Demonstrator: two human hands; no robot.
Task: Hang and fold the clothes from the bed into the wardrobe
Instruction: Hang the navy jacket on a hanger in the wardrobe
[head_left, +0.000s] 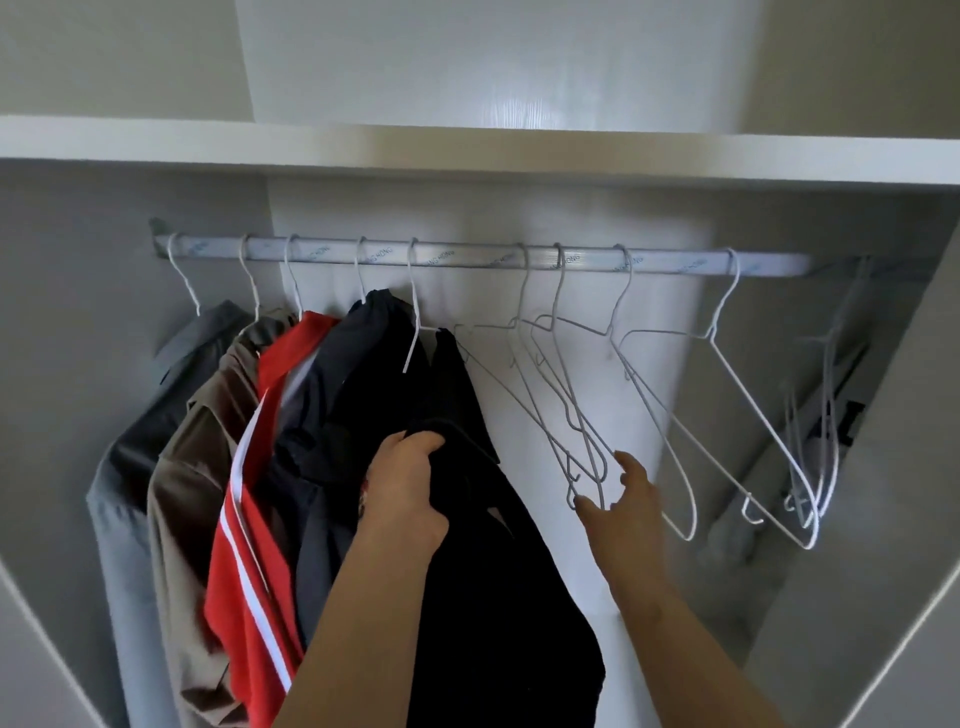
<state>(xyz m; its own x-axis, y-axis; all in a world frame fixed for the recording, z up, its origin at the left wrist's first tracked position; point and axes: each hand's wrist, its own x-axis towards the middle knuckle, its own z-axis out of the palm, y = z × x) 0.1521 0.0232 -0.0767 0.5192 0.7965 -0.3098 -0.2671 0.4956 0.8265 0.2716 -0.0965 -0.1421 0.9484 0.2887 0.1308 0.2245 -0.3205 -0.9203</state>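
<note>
White wardrobe walls enclose a shelf above a pale rail. On the rail's left half hang a grey shirt, a brown shirt, a red garment with white stripes, a dark jacket and a black garment. Empty wire hangers fill the right half. The left hand grips a bunch of the black garment; the right hand, fingers spread, reaches the nearest hangers' lower ends.
</note>
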